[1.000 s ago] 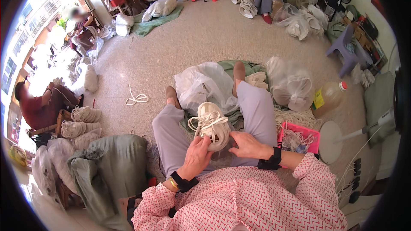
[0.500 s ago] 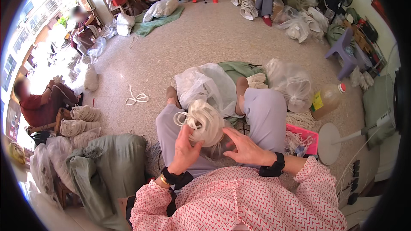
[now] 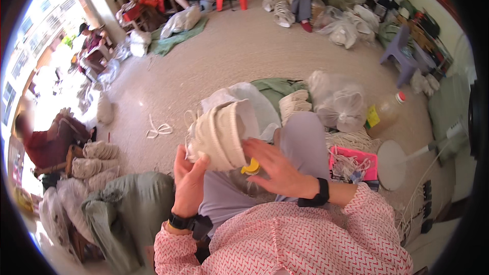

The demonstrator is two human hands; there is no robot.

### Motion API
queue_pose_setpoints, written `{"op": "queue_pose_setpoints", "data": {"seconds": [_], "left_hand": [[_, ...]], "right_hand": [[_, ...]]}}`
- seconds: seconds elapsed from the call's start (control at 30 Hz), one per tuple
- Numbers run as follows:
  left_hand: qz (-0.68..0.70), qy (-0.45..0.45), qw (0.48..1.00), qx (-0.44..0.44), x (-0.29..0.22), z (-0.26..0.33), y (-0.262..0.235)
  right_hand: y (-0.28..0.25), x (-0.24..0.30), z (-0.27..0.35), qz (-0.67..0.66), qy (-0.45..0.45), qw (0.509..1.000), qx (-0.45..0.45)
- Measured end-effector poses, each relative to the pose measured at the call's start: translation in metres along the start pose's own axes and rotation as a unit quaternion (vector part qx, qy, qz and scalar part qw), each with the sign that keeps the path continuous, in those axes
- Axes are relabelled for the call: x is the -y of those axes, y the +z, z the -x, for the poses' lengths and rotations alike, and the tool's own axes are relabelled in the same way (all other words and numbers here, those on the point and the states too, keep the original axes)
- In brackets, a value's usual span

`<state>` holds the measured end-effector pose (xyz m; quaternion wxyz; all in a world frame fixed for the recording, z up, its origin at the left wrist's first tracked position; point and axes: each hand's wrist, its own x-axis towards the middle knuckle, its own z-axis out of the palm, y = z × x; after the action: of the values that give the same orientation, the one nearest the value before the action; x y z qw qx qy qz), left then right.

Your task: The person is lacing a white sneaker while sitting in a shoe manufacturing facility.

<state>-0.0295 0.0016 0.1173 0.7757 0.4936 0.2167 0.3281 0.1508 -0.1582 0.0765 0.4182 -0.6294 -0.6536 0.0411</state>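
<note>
A thick stack of cream fabric pieces [image 3: 216, 137], nested in one another with stitched edges and loose cord loops, is tilted on its side above my lap. My left hand [image 3: 189, 178] grips its lower left side, thumb on the near face and fingers behind. At the stack's right edge is my right hand [image 3: 277, 168], its fingers stretched out and touching the rim, its thumb apart below. A small yellow object [image 3: 250, 167] shows between that thumb and fingers; its kind is unclear. Behind the stack lies a white plastic bag [image 3: 265, 107].
To my right are a pink basket [image 3: 377, 165] of cords, a clear jug [image 3: 384, 114] with a red cap and a round white fan base [image 3: 392, 165]. A green sack [image 3: 135, 214] stands at my left. Other people sit at the left and far side.
The cord bundle between my hands has been raised and turned, now showing its stacked layers sideways. My left hand has moved left around it. A yellow object has come into view by my right hand.
</note>
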Motion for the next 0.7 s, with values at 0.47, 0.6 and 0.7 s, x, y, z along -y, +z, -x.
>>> {"op": "queue_pose_setpoints", "data": {"seconds": [0.47,0.6,0.7], "left_hand": [[0.176,-0.133,0.973,0.065,0.009,-0.053,0.029],[0.164,-0.162,0.97,0.072,0.022,-0.105,0.044],[0.163,-0.184,0.966,0.082,0.039,-0.151,0.061]], "right_hand": [[-0.043,-0.056,-0.042,0.138,-0.144,0.973,-0.112],[-0.065,-0.094,-0.06,0.166,-0.145,0.969,-0.11],[-0.074,-0.132,-0.07,0.182,-0.132,0.969,-0.106]]}}
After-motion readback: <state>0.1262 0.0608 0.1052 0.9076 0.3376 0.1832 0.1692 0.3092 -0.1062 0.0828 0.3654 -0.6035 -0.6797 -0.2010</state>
